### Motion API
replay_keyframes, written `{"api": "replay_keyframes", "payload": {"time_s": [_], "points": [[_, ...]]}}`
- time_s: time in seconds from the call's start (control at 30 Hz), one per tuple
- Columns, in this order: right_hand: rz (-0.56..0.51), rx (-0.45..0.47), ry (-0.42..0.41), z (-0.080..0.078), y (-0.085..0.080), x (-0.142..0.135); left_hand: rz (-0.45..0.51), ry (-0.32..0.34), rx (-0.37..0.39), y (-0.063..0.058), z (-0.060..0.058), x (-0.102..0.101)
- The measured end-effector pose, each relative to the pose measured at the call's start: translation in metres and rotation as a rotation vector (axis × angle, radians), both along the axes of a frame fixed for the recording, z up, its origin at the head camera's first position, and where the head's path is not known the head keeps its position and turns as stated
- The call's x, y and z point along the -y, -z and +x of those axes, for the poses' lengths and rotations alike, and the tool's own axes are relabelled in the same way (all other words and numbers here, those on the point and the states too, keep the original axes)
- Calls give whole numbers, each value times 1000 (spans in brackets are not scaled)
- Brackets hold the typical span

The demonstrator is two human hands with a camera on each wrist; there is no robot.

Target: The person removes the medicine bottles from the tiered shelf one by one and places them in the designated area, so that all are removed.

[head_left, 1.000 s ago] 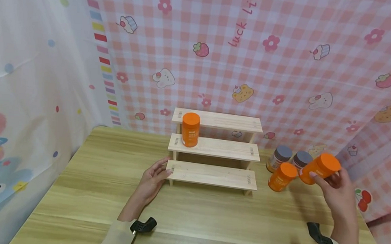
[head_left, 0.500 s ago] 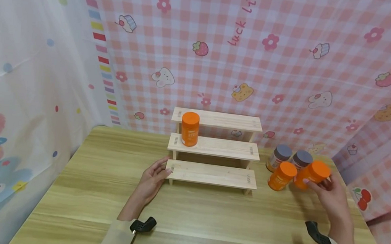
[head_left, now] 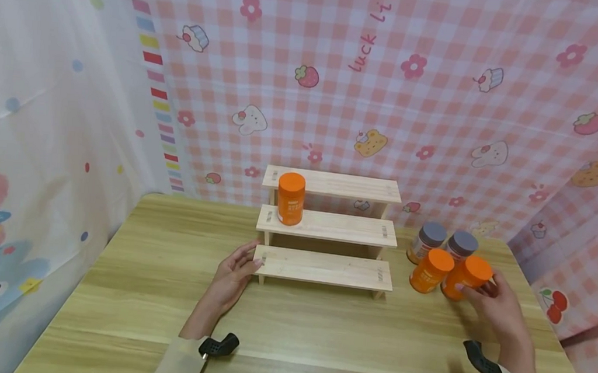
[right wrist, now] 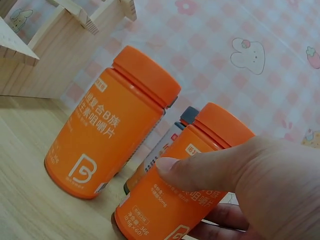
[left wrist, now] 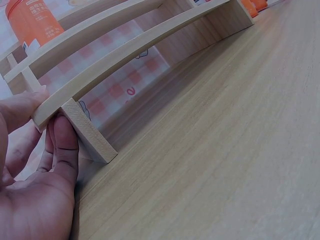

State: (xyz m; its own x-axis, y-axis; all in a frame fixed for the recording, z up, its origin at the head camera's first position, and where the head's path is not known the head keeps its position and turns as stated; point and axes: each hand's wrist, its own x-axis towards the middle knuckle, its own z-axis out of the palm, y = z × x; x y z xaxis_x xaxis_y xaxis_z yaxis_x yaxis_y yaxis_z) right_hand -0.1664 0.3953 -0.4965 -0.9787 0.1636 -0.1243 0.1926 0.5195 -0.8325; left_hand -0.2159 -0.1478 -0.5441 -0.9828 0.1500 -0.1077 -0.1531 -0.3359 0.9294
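Observation:
A three-step wooden display rack (head_left: 324,269) stands on the table. My left hand (head_left: 234,272) pinches the left end of its lowest step; the left wrist view shows the thumb on top and curled fingers (left wrist: 65,137) underneath, against the leg. My right hand (head_left: 500,305) grips an orange pill bottle (head_left: 468,276) upright at the table, thumb across the label in the right wrist view. Close on its left stands a matching orange bottle (head_left: 431,271). Another orange bottle (head_left: 291,200) sits at the left of the middle step.
Two grey-capped bottles (head_left: 428,242) stand right behind the orange pair, to the right of the rack. A pink checked cloth (head_left: 338,96) hangs behind the wood-grain table (head_left: 318,340), and a white printed curtain (head_left: 45,131) hangs at the left.
My right hand has brought its orange bottle left and down, from raised and tilted to upright beside the other orange bottle. The left hand has kept its place on the rack.

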Motion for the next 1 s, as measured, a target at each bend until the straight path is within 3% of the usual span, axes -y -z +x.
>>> {"api": "replay_keyframes", "payload": {"time_s": [0.57, 1.0], "points": [[-108, 49, 15, -1, 0, 2, -10, 6, -1, 0, 0, 0], [-39, 46, 10, 1, -11, 6, -5, -15, -1, 1, 0, -1]]}}
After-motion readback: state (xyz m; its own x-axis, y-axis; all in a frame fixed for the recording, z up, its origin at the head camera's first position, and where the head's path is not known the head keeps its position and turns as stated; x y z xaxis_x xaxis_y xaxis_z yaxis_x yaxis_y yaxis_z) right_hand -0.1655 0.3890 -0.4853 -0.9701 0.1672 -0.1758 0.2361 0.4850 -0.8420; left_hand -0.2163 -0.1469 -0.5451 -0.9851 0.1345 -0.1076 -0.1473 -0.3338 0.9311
